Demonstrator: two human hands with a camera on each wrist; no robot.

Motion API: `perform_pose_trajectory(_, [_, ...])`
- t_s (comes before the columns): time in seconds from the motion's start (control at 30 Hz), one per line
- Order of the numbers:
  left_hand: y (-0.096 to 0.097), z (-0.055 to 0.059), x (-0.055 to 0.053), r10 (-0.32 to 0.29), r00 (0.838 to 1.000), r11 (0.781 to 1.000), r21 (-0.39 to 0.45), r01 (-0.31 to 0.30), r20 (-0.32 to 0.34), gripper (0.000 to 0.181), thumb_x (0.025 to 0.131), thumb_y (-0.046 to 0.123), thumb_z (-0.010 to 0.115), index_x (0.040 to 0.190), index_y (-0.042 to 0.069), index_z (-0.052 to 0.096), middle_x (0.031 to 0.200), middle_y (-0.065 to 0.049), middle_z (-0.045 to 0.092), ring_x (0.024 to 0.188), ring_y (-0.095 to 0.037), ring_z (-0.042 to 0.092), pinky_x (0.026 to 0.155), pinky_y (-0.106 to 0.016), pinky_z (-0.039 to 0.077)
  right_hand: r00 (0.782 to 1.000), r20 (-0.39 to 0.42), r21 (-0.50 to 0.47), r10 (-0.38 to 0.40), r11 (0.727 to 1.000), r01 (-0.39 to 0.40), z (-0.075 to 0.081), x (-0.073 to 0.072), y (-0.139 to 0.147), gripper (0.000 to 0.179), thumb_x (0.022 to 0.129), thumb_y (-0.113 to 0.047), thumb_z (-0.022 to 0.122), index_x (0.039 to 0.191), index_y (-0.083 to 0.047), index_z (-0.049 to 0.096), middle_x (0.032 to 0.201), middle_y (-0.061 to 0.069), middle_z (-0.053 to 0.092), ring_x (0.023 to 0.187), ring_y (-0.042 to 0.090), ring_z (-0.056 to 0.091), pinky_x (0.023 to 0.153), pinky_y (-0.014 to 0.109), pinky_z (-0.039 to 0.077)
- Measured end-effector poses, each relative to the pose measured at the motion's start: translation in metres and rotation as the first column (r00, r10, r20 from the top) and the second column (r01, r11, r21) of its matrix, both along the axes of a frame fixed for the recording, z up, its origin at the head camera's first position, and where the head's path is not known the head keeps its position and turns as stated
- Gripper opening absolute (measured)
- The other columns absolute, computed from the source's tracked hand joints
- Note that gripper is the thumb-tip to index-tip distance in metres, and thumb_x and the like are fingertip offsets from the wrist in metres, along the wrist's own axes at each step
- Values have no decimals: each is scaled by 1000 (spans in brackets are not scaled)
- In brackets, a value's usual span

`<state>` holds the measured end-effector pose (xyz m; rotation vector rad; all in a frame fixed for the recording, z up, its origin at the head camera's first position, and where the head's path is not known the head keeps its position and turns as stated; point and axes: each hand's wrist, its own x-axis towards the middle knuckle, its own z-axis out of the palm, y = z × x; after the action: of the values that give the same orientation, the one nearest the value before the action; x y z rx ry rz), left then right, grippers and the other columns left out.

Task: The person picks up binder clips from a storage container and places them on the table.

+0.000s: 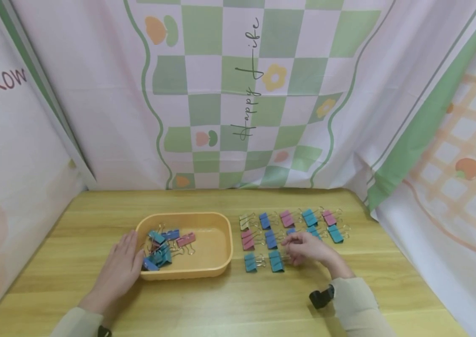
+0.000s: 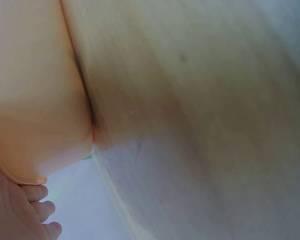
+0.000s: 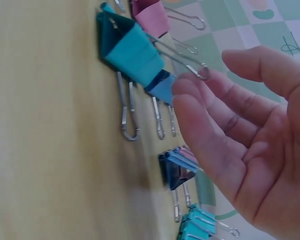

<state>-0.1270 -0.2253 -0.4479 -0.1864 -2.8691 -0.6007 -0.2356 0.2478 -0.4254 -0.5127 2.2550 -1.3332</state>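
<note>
My left hand (image 1: 117, 267) rests with straight fingers against the left end of a yellow plastic tray (image 1: 211, 271). In the left wrist view, its fingertips (image 2: 43, 208) show by the tray's wall (image 2: 35, 105). Jumbled binder clips (image 1: 162, 255), teal, blue and pink, lie in the tray's left half. Beside a teal binder clip (image 1: 276, 262) in the front row is my right hand (image 1: 311, 249). Seen from the right wrist, the thumb stands apart from loosely bent fingers, and a wire handle of the teal clip (image 3: 135, 55) reaches their tips; nothing is pinched.
Right of the tray, binder clips stand in three rows on the wooden table (image 1: 204, 309). The back row runs from a pale yellow clip (image 1: 244, 222) to a pink one (image 1: 329, 217). My right hand partly covers the middle row. A checked curtain (image 1: 242, 107) hangs behind.
</note>
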Motion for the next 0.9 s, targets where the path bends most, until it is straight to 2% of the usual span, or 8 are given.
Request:
perform_pose_trajectory(0.13, [0, 0, 0, 0, 1000, 1000, 5, 0, 1, 58, 100, 27, 29, 140, -12, 17, 145, -30, 16, 132, -45, 15, 105, -57, 12, 999, -48, 5, -7, 1000, 7, 7, -3, -1, 34, 92, -13, 55, 112, 13, 53, 89, 21, 62, 72, 30, 62, 63, 41, 54])
perform_pose_trajectory(0.33, [0, 1, 0, -1, 1000, 1000, 7, 1, 1, 58, 100, 27, 29, 140, -13, 17, 145, -30, 16, 132, -45, 15, 105, -57, 12, 996, -69, -12, -58, 998, 57, 26, -7, -8, 39, 92, -14, 56, 117, 16, 49, 96, 25, 61, 77, 30, 61, 70, 49, 53])
perform_pose_trajectory(0.57, [1, 2, 0, 0, 1000, 1000, 8, 0, 1, 58, 100, 26, 30, 140, -13, 17, 145, -30, 16, 132, -45, 15, 105, -57, 12, 992, -111, 3, -61, 998, 62, 42, -11, -25, 35, 94, -18, 54, 119, 8, 53, 114, 27, 56, 88, 40, 59, 73, 48, 52])
perform_pose_trajectory(0.7, [0, 1, 0, 3, 1000, 1000, 8, -3, 2, 58, 100, 26, 31, 140, -13, 17, 145, -30, 17, 132, -45, 16, 105, -57, 12, 991, -135, -8, -26, 1000, 26, 51, -13, -42, 33, 95, -19, 52, 118, 5, 53, 102, 19, 62, 87, 38, 60, 73, 48, 52])
perform_pose_trajectory(0.9, [1, 2, 0, 3, 1000, 1000, 8, -3, 4, 58, 100, 26, 31, 140, -13, 17, 145, -31, 17, 132, -45, 16, 105, -57, 12, 988, -153, -19, -15, 1000, 12, 64, -15, -70, 34, 94, -22, 54, 119, 1, 54, 97, 10, 63, 84, 33, 60, 69, 43, 54])
